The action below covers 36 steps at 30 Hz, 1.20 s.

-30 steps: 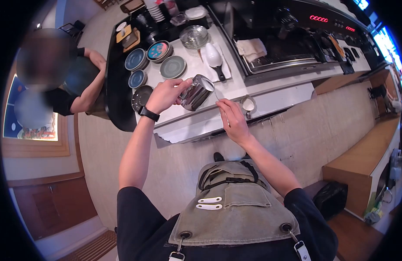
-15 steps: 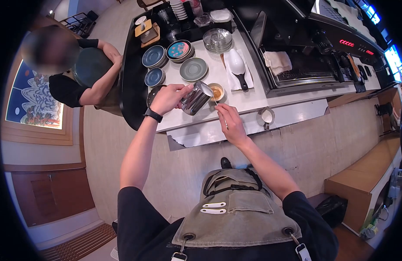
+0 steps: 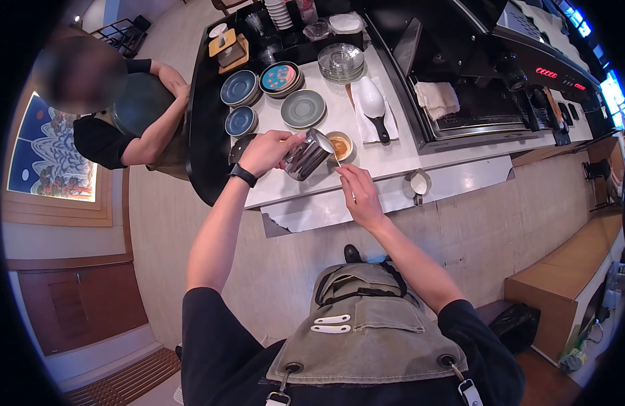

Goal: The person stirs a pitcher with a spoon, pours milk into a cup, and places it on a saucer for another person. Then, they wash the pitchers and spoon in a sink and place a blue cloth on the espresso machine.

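Observation:
My left hand [image 3: 262,154] is closed around a steel milk pitcher [image 3: 306,161], tilted with its mouth toward a small cup [image 3: 340,156]. Brown coffee with a lighter patch shows inside the cup. Pale milk or foam is visible at the pitcher's lip, right beside the cup's rim. In my right hand [image 3: 360,195], pinched between the fingers, is a thin metal utensil [image 3: 337,160]. Its upper end reaches the gap between pitcher lip and cup; its tip is too small to make out. Behind the pitcher lies a stack of grey-green saucers [image 3: 303,109].
Blue plates [image 3: 239,88] and a patterned plate [image 3: 280,78] stand left of glass dishes [image 3: 341,62]. A white scoop [image 3: 372,101] rests on a cloth. An espresso machine [image 3: 488,88] fills the right. Another pitcher [image 3: 417,184] sits near the front edge. A person with folded arms [image 3: 140,111] stands left.
Both hands keep almost the same pose, with the pitcher still tilted at the cup. The counter and its items have shifted slightly in view.

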{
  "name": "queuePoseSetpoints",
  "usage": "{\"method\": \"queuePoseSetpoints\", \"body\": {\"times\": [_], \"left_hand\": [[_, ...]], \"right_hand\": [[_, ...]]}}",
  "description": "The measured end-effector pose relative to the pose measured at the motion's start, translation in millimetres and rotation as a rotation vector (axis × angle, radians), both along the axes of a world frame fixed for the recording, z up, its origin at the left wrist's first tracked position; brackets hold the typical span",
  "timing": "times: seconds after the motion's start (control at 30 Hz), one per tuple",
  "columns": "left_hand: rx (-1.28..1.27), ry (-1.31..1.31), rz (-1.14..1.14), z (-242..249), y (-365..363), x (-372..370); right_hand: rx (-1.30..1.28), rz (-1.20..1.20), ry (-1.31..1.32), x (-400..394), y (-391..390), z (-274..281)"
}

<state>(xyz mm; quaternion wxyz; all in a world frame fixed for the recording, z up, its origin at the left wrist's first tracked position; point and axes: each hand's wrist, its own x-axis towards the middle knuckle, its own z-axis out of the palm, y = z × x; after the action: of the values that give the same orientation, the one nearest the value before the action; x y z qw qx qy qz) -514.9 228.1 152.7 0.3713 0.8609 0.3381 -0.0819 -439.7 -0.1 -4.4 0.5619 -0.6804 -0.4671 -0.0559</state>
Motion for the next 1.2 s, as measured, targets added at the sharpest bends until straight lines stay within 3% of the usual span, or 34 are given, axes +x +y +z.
{"method": "queuePoseSetpoints", "body": {"times": [0.53, 0.73, 0.87, 0.97, 1.1, 1.2], "left_hand": [[-0.006, 0.039, 0.004, -4, 5, 4], [0.0, 0.054, 0.016, 5, -1, 8], [-0.005, 0.042, 0.01, -1, 5, 10], [0.01, 0.067, -0.014, -4, 9, 13], [0.029, 0.121, -0.037, 0, 12, 18], [0.057, 0.139, -0.043, 4, 11, 24]], "right_hand": [[0.023, 0.04, -0.027, 7, -2, 0], [-0.006, 0.156, 0.017, 33, -3, 3], [0.037, 0.357, 0.273, 59, 2, 12], [-0.01, 0.514, 0.607, 76, 9, 24], [-0.188, 0.534, 0.585, 105, 17, 47], [-0.192, 0.661, 0.726, 127, 35, 45]]}}
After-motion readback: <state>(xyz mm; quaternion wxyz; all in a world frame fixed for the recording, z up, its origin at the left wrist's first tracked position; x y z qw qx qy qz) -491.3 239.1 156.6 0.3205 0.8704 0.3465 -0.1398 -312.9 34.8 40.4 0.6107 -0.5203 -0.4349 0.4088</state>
